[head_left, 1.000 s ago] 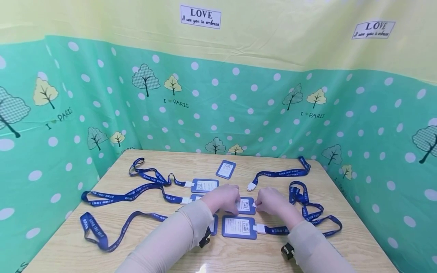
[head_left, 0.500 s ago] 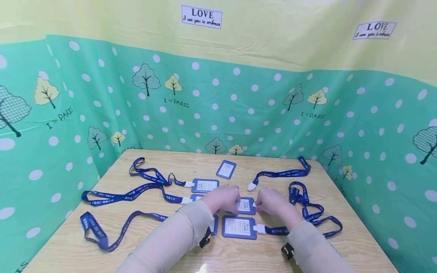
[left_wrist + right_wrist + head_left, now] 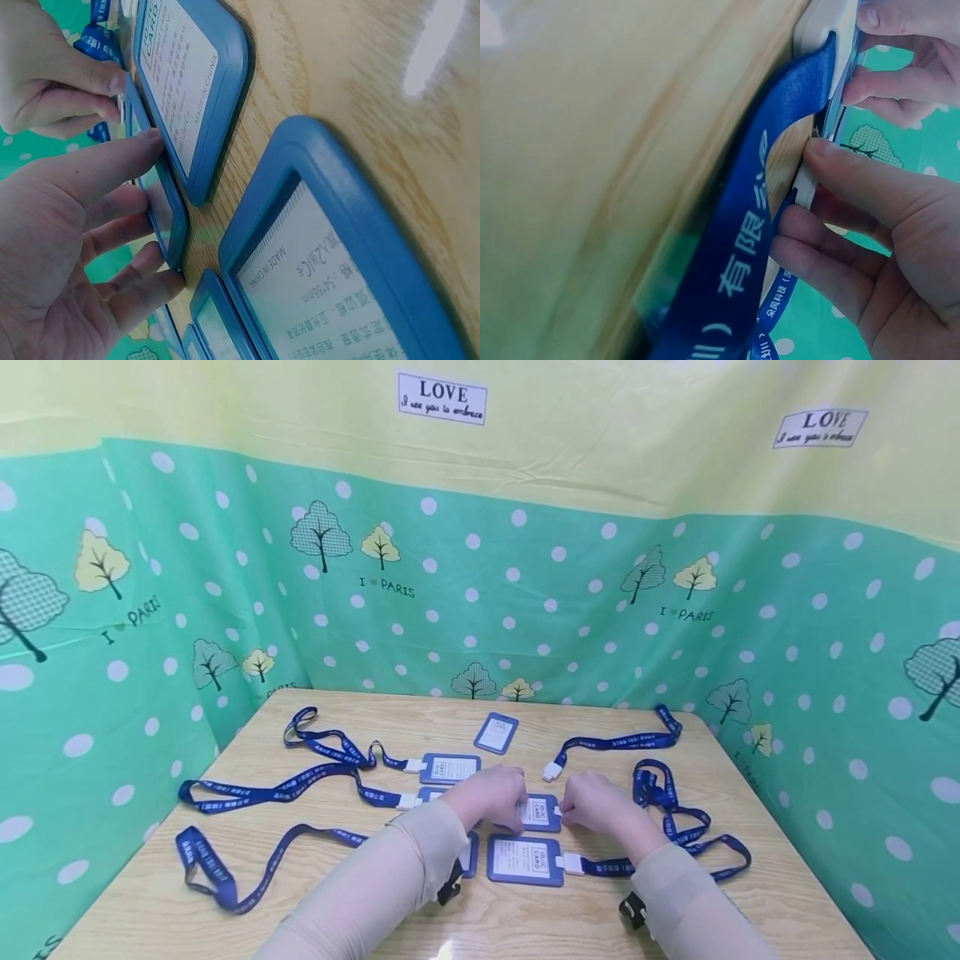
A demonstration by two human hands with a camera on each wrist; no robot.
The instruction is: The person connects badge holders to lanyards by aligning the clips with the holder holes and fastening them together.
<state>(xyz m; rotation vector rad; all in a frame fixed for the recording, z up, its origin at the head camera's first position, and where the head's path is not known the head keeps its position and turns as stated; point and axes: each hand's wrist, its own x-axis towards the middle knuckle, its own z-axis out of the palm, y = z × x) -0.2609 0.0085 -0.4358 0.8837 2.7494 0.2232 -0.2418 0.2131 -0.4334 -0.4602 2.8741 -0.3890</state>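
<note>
My left hand holds a blue badge holder by its long edges, low over the table. In the left wrist view the thumb lies along the near edge of this badge holder, with fingers at the far edge. At its right end, my right hand pinches the white clip of a blue lanyard. How far the clip is joined to the holder is hidden by the fingers. Just nearer lies another badge holder, its white clip attached.
Left of the hands, badge holders lie with lanyards stretched leftward. A badge holder without a lanyard lies at the back. Farther right is a loose lanyard with a white clip. A polka-dot curtain stands behind the wooden table.
</note>
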